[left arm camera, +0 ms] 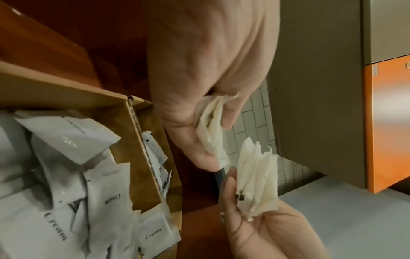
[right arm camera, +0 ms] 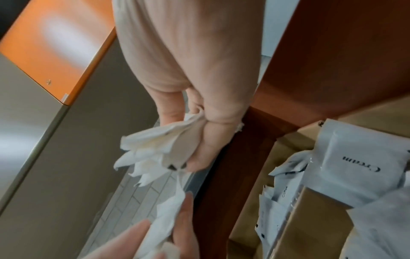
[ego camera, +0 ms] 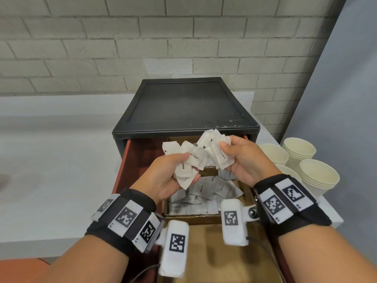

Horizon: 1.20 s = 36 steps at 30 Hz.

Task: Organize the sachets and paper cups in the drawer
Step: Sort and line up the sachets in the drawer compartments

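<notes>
My left hand [ego camera: 184, 169] grips a bunch of white sachets [ego camera: 188, 160] above the open drawer [ego camera: 130, 160]. Close beside it my right hand [ego camera: 227, 155] grips a second white bunch [ego camera: 213, 147]; the two bunches touch. In the left wrist view the left hand [left arm camera: 199, 105] pinches its sachets [left arm camera: 213, 126]. The right wrist view shows the right hand [right arm camera: 206, 126] curled round its bunch [right arm camera: 155, 145]. Below the hands, grey Cream sachets [ego camera: 204, 195] fill a cardboard compartment [ego camera: 204, 217]. Stacked paper cups [ego camera: 318, 176] stand on the counter to the right.
The drawer belongs to a black cabinet [ego camera: 183, 103] against a brick wall. A front cardboard section [ego camera: 214, 252] lies under my wrists. More sachets lie in the rear compartment [left arm camera: 155, 150]. The white counter [ego camera: 51, 160] stretches to the left.
</notes>
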{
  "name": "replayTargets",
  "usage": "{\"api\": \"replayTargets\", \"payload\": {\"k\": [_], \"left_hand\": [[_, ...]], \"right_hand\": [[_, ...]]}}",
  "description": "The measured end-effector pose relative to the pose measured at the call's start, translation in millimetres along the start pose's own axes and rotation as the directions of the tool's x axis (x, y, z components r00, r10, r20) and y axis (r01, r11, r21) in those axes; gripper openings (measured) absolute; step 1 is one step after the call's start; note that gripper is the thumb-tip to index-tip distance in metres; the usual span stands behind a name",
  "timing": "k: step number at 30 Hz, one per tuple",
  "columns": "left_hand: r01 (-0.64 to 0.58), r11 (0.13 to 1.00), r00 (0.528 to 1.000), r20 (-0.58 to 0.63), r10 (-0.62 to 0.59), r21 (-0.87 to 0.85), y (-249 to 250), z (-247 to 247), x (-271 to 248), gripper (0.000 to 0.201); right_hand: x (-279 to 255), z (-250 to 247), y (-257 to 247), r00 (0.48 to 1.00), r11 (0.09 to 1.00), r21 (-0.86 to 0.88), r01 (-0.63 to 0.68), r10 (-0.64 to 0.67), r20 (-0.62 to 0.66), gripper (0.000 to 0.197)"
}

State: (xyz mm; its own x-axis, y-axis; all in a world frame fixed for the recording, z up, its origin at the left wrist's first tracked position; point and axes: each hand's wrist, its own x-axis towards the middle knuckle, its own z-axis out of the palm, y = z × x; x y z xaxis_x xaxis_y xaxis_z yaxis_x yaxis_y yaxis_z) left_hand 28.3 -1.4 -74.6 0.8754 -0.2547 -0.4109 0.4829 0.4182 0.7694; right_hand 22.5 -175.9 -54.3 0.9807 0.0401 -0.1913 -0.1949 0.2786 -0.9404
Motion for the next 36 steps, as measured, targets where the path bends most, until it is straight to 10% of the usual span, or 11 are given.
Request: {"api": "replayTargets", "payload": {"k": [8, 15, 23, 36], "left_hand": [[-0.018, 0.996, 0.993, 0.117, 0.007, 0.089, -3.4, 3.6, -6.2, 0.013], [0.060, 0.997, 0.997, 0.054, -0.063, 0.044, 0.4, 2.0, -6.3, 0.031], [0.225, 0.971, 0.963, 0.130, -0.235, 0.087, 1.2, -2.1, -5.0, 0.041], [0.246, 0.949, 0.962, 0.071, -0.264, 0.198, 3.3, -0.8, -9.1, 0.030]], "right_hand": [[3.5, 16.1, 13.2, 0.985, 0.979, -0.109, -0.171, 0.173, 0.009, 0.020], [-0.3, 11.3, 6.1, 0.996, 0.980, -0.198, -0.022, 0.006, -0.084, 0.015], [-12.8, 11.1, 5.0, 0.898, 0.810, -0.529, 0.252, 0.008, 0.440, 0.022], [-5.4, 8.1, 8.1, 0.943, 0.681, -0.656, 0.324, -0.176, 0.283, 0.019]]}}
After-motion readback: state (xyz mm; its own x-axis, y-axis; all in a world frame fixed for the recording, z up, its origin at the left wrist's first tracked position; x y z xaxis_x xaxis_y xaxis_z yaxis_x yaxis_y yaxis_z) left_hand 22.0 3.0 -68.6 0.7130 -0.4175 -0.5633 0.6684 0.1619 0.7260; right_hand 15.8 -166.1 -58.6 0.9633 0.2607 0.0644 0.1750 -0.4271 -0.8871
